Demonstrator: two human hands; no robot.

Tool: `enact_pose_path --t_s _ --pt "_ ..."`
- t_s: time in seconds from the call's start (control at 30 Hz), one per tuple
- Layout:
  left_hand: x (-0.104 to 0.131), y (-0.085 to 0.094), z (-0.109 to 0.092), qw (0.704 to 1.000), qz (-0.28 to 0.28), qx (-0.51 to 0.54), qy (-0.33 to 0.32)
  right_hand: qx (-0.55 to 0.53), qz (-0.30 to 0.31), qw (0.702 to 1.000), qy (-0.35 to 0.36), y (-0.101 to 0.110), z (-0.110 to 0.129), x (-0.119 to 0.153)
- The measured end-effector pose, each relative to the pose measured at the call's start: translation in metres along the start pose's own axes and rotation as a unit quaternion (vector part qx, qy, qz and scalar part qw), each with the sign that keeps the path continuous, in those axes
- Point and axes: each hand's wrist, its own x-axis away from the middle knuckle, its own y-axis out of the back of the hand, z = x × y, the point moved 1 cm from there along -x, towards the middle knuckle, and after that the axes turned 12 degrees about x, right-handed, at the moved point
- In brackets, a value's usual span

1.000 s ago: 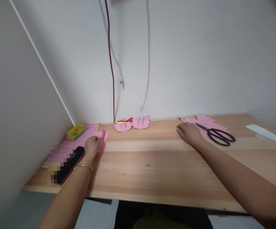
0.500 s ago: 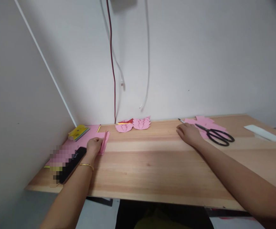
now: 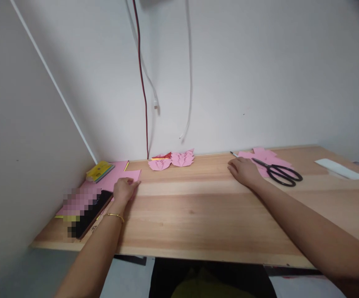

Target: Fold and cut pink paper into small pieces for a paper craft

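My left hand (image 3: 125, 190) is at the right edge of a pink paper sheet (image 3: 133, 174) on the left of the table; its thumb and fingers are bent around that edge, and what they pinch is too small to make out. My right hand (image 3: 244, 170) rests on the wood with its fingers slightly bent and nothing visible in them, beside pink paper pieces (image 3: 266, 154). Black-handled scissors (image 3: 277, 173) lie on those pieces. Two folded pink cut-outs (image 3: 182, 159) stand near the wall, one with a red and yellow strip.
On the left are a yellow packet (image 3: 99, 171) and a black phone-like object (image 3: 94, 213). A pen (image 3: 233, 154) lies behind my right hand. A white strip (image 3: 340, 169) is at the right. Cables (image 3: 142, 78) hang down the wall.
The upright pink fold by my left hand now lies flat, and that hand's fingers have moved slightly right over its edge. My right hand has stayed on the table. The view has shifted a little.
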Motion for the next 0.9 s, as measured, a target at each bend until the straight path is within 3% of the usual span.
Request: enact_pose_path --t_s 0.13,0.47,0.73,0.8,0.83,0.9 --pt "0.0 0.001 0.001 0.999 0.002 -0.031 -0.019 0.003 0.001 1.0 -0.001 0.0 0.0 0.0" --pt "0.002 0.005 0.002 1.0 0.007 0.027 -0.007 -0.005 0.001 1.0 -0.009 -0.002 -0.001 0.001" --pt "0.01 0.009 -0.011 1.0 -0.002 -0.016 -0.002 -0.002 0.002 1.0 -0.007 0.0 0.0 0.001" --pt "0.012 0.017 -0.022 0.999 -0.042 -0.021 -0.001 0.001 0.003 1.0 -0.006 0.001 -0.001 0.002" --pt "0.014 0.023 -0.029 0.994 -0.109 -0.004 -0.021 0.0 -0.001 1.0 -0.007 0.002 -0.001 0.002" --pt "0.018 0.034 -0.048 0.972 -0.182 0.123 -0.079 -0.012 -0.02 1.0 -0.007 0.007 0.002 0.001"
